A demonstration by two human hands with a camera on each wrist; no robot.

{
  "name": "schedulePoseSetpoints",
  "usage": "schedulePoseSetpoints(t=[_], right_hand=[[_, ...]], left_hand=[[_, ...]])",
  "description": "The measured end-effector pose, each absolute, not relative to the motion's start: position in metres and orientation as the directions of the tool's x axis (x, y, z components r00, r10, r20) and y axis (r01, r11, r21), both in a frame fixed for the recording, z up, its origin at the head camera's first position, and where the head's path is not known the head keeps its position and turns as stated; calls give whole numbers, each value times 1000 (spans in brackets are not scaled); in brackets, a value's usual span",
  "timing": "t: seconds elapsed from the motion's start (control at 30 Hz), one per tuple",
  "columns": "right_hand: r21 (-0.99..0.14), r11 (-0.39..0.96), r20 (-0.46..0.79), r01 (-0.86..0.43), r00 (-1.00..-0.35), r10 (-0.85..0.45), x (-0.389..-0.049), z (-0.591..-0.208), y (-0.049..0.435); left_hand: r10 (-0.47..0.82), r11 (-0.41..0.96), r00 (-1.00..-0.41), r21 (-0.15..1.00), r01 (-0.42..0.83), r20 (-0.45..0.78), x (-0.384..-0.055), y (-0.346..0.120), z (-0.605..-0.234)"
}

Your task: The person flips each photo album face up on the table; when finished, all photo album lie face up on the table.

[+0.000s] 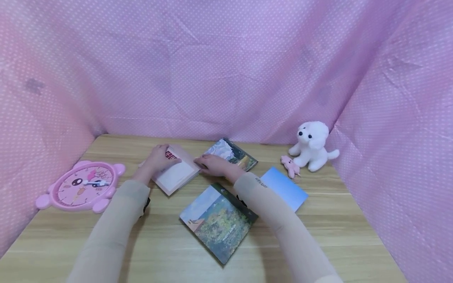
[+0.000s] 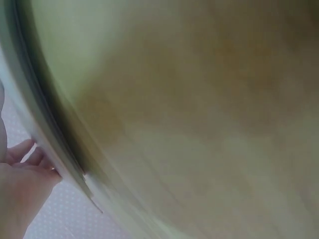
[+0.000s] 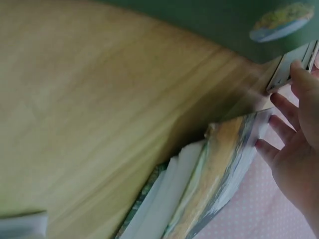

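A pale book [image 1: 177, 175] with a red label on its cover stands slightly raised at the left centre of the table. My left hand [image 1: 155, 160] grips its left side, thumb across the cover. In the left wrist view, that hand's fingertips [image 2: 56, 174] meet the book's edge. My right hand [image 1: 214, 164] pinches the book's right corner between thumb and forefinger. Close to its other fingers in the right wrist view is a thick painted album [image 3: 224, 164], which lies behind this hand in the head view.
A photo album [image 1: 221, 220] lies in front, between the forearms. The right sleeve partly covers a blue book [image 1: 284, 188]. A pink clock [image 1: 85, 186] is at left; a white plush dog [image 1: 313, 145] and small pink toy [image 1: 291, 166] are at right. Pink curtains [image 1: 219, 70] surround the table.
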State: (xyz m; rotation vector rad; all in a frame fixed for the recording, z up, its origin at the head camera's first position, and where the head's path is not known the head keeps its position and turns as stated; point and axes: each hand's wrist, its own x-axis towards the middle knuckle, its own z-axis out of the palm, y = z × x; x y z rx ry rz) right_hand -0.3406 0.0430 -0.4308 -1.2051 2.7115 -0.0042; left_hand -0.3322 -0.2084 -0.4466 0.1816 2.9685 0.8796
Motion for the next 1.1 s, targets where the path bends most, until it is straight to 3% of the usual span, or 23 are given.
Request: schedulePoseSetpoints(t=[0.33, 0.57, 0.83, 1.1], right_hand=[[-62, 711, -129, -701, -701, -702, -335, -429, 39], [-112, 692, -101, -713, -685, -722, -335, -427, 41], [-218, 668, -65, -711, -672, -737, -334, -426, 43], [-245, 666, -25, -705, -682, -731, -330, -420, 45]], left_hand=[[116, 802, -992, 594, 62, -53, -335, -208, -441], [110, 778, -992, 626, 48, -62, -334, -210, -440], [108, 759, -994, 648, 67, -24, -335, -210, -433], [83, 731, -996, 676, 88, 40, -338, -208, -423]])
